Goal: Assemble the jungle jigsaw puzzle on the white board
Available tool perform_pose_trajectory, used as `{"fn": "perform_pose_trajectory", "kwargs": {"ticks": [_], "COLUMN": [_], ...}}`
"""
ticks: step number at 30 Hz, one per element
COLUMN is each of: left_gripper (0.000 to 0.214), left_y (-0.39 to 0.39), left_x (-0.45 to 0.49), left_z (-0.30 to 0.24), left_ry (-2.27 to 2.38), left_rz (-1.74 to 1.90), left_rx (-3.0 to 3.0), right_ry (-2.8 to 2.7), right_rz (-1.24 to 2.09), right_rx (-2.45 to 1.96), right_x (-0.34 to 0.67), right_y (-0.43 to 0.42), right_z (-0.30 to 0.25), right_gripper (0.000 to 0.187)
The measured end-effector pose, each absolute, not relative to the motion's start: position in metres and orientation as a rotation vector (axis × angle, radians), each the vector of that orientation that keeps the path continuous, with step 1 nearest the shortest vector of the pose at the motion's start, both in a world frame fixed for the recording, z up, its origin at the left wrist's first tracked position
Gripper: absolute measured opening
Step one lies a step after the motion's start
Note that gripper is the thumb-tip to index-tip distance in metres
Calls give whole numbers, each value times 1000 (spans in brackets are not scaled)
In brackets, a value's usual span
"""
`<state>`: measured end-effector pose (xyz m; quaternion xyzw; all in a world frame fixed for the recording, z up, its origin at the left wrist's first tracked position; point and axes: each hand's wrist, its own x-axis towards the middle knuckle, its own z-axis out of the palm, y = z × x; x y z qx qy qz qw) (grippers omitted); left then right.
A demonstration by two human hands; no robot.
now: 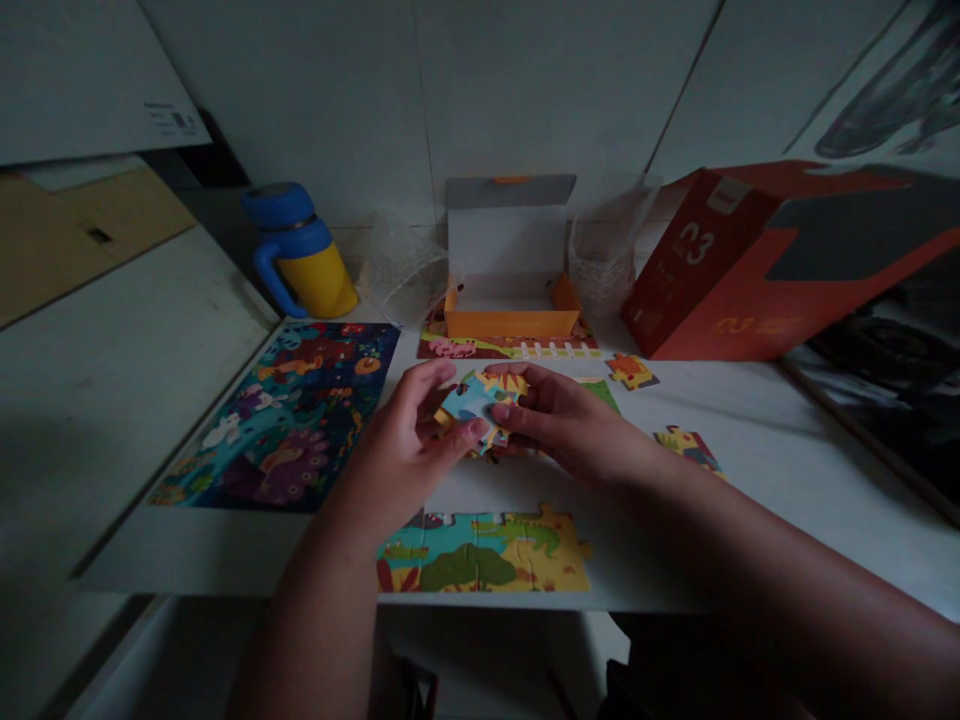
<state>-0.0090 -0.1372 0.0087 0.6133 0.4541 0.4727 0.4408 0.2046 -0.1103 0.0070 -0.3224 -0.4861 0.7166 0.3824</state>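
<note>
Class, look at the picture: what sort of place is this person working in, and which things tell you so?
Probably a home table or desk used for play: a finished jigsaw, an open orange box and a blue and yellow flask stand on the white table.

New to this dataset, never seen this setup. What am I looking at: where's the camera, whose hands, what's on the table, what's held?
There is no machine here: a person works with two bare hands. The single picture comes from a camera on that person's head, looking forward and down, so the arms enter from the bottom.

The left hand and right hand meet over a white table and together pinch a small cluster of puzzle pieces.

On the table: a finished dark underwater puzzle at left, a joined strip with a crocodile near the front edge, and loose pieces at right. Behind stand an open orange box, a large red-orange box, two clear plastic bags and a blue and yellow bottle.
</note>
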Motion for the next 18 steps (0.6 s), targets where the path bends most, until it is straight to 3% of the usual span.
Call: {"fn": "perform_pose_trajectory", "kwargs": {"ticks": [3,7,13,18], "left_gripper": [49,48,39,43], "left_y": [-136,-137,-138,-136], "left_x": [-14,-14,-9,-11], "left_z": [3,5,13,9], "left_ry": [1129,1095,1145,1236], "left_rz": [1004,948,849,841], "left_rx": [1396,1324,1416,1471], "right_ry": [-1334,-1513,-1901,-1810], "right_rz": [1758,1585,942,1065], "right_rx": [-853,-932,-1064,-1098], "right_x": [203,199,202,204], "right_y": [-113,-119,-117,-116], "right_z": [4,-2,-2,-4], "right_gripper": [53,50,32,44]}}
